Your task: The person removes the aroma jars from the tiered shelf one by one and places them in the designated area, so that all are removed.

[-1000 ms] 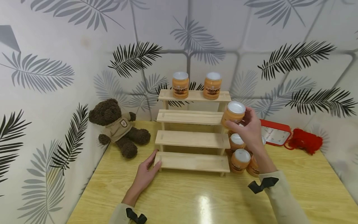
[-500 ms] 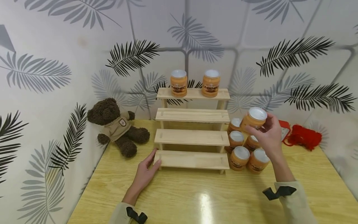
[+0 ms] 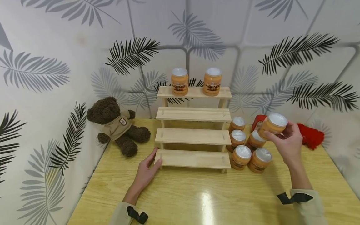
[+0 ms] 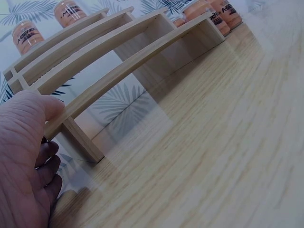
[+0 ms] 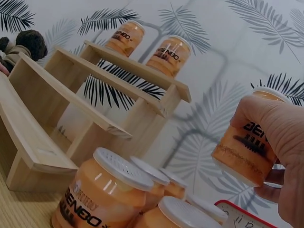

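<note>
In the head view, the right hand (image 3: 291, 142) holds a jar (image 3: 271, 128) with its lid upward, above the table (image 3: 180, 197) and to the right of the wooden stand (image 3: 192, 136). Five loose jars (image 3: 241, 157) crowd on the table beside the stand, and two top jars (image 3: 212, 86) stand upright and apart on its highest shelf. The left hand (image 3: 146, 172) is at the near left corner of the lowest shelf. Handling the jar well seems to call for a level carry, lifted clear of the lids below, with the stand braced so that a knock does not shift it.

In the left wrist view, the thumb lies on top of the lowest shelf's end and the other fingers curl below it, so the fingers pinch the board with only its thickness between them.

In the right wrist view, the fingers are parted by the jar's width and grasp it around the side, thumb across the front; the jar hangs apart from the loose jars, with the clock (image 5: 237, 217) behind them. A firm, even squeeze should suit such a smooth-looking round side.
</note>
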`<state>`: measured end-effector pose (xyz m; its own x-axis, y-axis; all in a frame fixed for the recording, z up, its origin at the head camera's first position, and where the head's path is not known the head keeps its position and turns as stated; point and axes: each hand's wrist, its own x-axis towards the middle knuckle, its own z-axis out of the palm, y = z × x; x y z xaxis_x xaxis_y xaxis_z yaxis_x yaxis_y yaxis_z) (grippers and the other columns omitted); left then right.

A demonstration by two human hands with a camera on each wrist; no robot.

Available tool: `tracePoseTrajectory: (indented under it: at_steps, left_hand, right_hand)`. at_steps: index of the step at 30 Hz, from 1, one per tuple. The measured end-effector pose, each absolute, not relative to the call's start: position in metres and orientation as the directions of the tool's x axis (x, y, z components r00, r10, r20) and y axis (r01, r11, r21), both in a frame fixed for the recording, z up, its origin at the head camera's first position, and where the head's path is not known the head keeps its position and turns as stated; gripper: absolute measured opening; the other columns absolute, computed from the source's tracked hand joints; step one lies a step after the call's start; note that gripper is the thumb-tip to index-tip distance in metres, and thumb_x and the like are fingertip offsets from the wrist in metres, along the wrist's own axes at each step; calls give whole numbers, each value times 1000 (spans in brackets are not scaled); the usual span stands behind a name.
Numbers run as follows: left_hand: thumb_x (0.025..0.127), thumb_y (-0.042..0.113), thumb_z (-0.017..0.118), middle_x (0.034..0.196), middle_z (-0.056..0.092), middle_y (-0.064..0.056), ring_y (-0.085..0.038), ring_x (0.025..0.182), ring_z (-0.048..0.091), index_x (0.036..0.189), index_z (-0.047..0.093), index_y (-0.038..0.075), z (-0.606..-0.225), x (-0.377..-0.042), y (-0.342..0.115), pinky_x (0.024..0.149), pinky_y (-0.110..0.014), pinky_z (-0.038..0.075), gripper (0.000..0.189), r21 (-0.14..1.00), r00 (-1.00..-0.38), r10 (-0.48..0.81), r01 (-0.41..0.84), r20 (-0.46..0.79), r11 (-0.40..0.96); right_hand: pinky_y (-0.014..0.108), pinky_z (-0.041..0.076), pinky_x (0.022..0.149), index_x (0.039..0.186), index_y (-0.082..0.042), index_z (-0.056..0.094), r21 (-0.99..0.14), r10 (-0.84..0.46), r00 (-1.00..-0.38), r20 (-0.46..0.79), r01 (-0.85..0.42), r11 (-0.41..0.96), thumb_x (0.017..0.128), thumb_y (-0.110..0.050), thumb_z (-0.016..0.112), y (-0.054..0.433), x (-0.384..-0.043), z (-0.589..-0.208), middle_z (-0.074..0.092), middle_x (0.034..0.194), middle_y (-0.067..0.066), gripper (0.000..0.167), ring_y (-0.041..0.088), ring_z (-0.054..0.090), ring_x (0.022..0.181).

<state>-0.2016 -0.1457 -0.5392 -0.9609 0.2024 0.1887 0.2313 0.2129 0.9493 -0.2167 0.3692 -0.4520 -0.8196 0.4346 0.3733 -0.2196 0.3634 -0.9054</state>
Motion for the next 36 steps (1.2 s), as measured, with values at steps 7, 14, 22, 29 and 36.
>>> tracePoseTrajectory:
  at_steps: [7, 14, 22, 29, 36]
  left_hand:
    - [106, 15, 64, 165, 36, -21, -33, 152, 34, 161, 36, 3, -567, -214, -149, 122, -53, 31, 62, 945, -963, 183, 237, 198, 225]
    - [106, 19, 66, 165, 38, -14, -26, 152, 37, 161, 38, 5, -574, -216, -153, 121, -49, 35, 63, 938, -958, 192, 257, 215, 231]
    - [106, 19, 64, 166, 36, -15, -28, 153, 35, 162, 38, 5, -573, -216, -152, 121, -51, 33, 63, 940, -953, 204, 265, 223, 213]
    - [107, 24, 63, 167, 35, -13, -24, 153, 34, 163, 35, 5, -572, -216, -153, 123, -49, 32, 65, 943, -955, 210, 254, 209, 217]
    - [108, 24, 62, 168, 32, -15, -26, 155, 31, 163, 34, 3, -572, -216, -153, 123, -48, 31, 65, 940, -953, 220, 258, 209, 222]
  right_hand:
    - [8, 53, 77, 136, -12, 60, -937, 510, -795, 329, -208, 281, 77, 12, 85, 393, -210, -466, 67, 115, -8, 69, 6, 64, 93]
    - [6, 51, 78, 142, -15, 54, -946, 531, -806, 261, -106, 305, 83, 5, 85, 411, -205, -486, 62, 119, -13, 70, 5, 61, 94]
    - [4, 48, 84, 145, -14, 49, -948, 517, -832, 200, -31, 316, 86, 1, 83, 424, -205, -517, 58, 119, -18, 70, 2, 57, 103]
    - [3, 46, 85, 148, -12, 45, -930, 477, -858, 191, -3, 367, 89, -4, 83, 426, -206, -538, 53, 119, -21, 70, -4, 55, 103]
    - [4, 47, 86, 151, -8, 43, -937, 469, -864, 182, -8, 349, 89, 0, 82, 428, -209, -554, 55, 121, -21, 73, -6, 56, 103]
